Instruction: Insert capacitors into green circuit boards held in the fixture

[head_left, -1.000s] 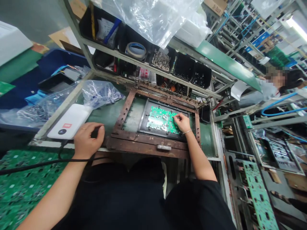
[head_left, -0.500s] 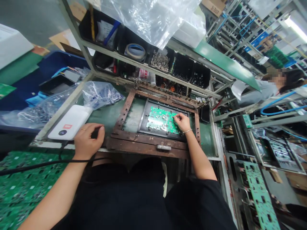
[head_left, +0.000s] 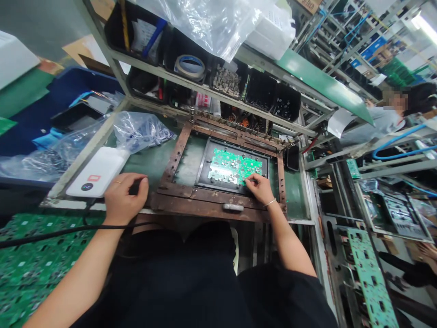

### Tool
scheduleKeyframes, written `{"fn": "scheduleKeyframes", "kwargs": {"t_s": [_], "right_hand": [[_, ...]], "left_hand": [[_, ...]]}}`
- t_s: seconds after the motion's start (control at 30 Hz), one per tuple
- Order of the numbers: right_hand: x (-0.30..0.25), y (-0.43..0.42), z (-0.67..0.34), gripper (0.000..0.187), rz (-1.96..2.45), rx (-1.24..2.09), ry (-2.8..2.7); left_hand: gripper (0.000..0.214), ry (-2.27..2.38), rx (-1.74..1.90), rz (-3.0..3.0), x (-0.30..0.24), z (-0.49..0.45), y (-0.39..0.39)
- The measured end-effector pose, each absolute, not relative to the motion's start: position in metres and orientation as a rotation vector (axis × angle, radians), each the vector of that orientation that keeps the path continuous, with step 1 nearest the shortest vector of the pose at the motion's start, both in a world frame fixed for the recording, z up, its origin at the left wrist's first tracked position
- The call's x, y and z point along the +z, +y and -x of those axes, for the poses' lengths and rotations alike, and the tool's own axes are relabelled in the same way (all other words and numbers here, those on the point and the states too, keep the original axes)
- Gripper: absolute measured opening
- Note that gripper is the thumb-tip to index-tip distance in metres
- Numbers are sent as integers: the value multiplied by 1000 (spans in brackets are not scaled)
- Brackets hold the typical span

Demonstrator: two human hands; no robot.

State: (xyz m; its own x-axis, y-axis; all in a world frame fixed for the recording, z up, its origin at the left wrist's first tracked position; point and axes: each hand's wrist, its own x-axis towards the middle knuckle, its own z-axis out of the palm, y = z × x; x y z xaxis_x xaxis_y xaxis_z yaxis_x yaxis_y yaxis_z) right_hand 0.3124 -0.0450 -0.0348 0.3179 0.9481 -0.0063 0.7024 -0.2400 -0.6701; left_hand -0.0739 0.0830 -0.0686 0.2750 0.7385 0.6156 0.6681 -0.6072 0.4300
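1 green board [head_left: 228, 165] in rusty frame [head_left: 177, 155], right hand [head_left: 261, 187] touching, bins [head_left: 261, 91] behind

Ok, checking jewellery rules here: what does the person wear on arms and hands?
No gloves on either hand. The left hand has a thin ring on one finger; the right hand has a thin silvery bracelet at the wrist. Both forearms are bare, no sleeves in view.

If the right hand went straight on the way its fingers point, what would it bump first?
Probably the green circuit board: the right hand points left across its near right corner, though height is unclear.
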Motion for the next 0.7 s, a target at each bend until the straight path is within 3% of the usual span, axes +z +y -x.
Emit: {"fn": "scheduleKeyframes", "kwargs": {"t_s": [0.7], "right_hand": [[-40, -40, -313, 27, 2079, 472, -1379]], "left_hand": [[19, 1438, 1155, -2367, -67, 73, 82]]}}
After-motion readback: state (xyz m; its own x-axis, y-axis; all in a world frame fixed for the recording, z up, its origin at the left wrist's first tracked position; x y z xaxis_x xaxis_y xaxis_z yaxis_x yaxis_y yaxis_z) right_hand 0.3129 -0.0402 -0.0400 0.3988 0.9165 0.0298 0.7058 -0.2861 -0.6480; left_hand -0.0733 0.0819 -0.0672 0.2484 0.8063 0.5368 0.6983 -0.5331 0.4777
